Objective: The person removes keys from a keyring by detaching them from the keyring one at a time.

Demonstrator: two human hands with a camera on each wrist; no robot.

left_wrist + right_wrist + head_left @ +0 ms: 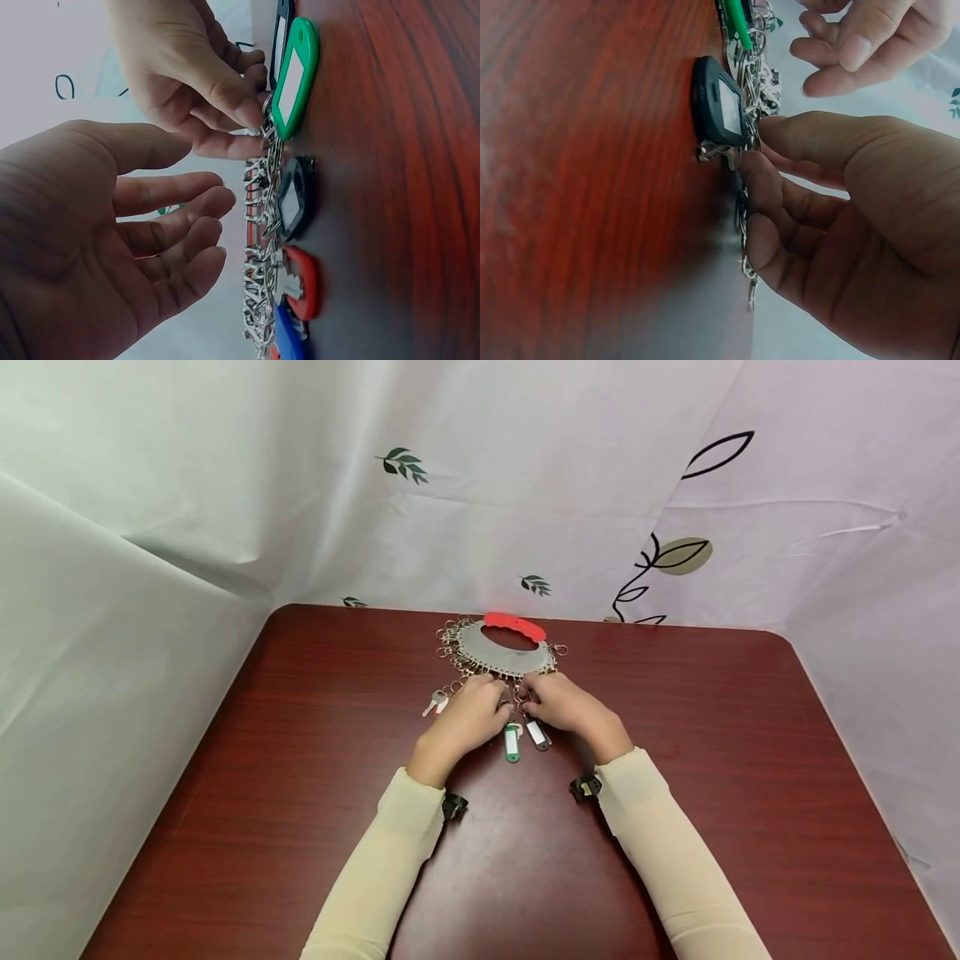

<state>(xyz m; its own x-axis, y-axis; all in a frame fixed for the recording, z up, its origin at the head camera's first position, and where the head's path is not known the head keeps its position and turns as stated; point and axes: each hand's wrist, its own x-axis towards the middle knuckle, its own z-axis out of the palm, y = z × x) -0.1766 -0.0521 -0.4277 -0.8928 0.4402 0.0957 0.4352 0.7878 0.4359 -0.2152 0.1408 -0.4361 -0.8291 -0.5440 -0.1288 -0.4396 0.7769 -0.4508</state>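
A curved metal key holder (498, 652) with a red handle (515, 627) lies toward the table's back edge, key rings hanging along its curved side. At that side my right hand (561, 700) pinches a key ring (753, 126) between thumb and forefinger; a black key tag (718, 101) hangs there. My left hand (471, 714) hovers beside the rings, thumb and loosely bent fingers apart with nothing between them. Between the hands lies a green key tag (512, 743) with a white label. The left wrist view also shows another black tag (295, 199) and a red tag (303, 281) with a key.
Left of my left hand, a key (432, 702) lies on the dark red wooden table (247, 793). A blue tag (287, 334) hangs lower in the left wrist view. White cloth (480, 485) with printed leaves stands behind the table and along its sides.
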